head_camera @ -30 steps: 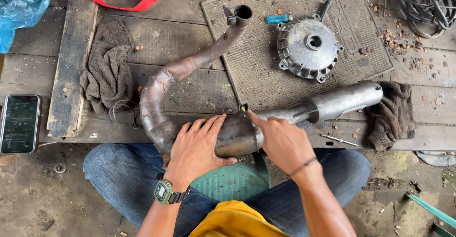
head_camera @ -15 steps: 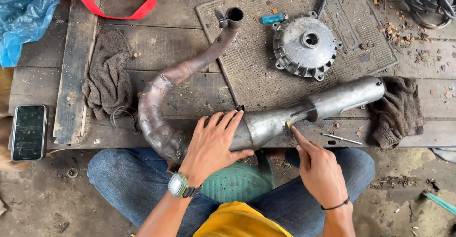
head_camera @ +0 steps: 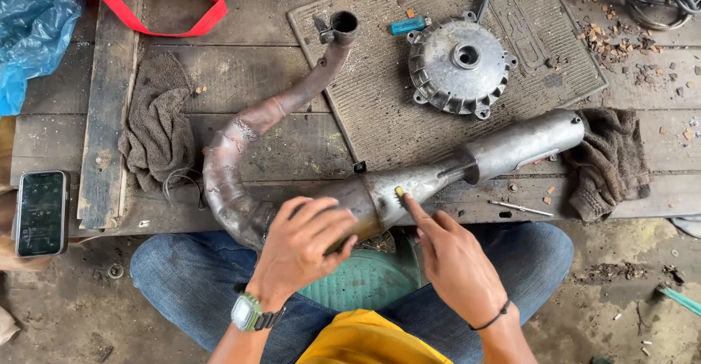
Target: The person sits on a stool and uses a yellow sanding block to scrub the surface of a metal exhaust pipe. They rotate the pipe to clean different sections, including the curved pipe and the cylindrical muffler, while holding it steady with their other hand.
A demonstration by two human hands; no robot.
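My left hand (head_camera: 303,243) lies flat and open on the exhaust pipe (head_camera: 380,196), pinning it across the near bench edge. My right hand (head_camera: 456,265) points, gripping nothing; I should keep pressure steady so it won't roll.

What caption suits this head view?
Left hand rests on a curved metal exhaust pipe; right hand points a fingertip at it.

workshop | plank bench (head_camera: 241,64), oily rags (head_camera: 157,127), exhaust pipe (head_camera: 380,189), hub cover (head_camera: 458,68), dirt floor (head_camera: 621,291)
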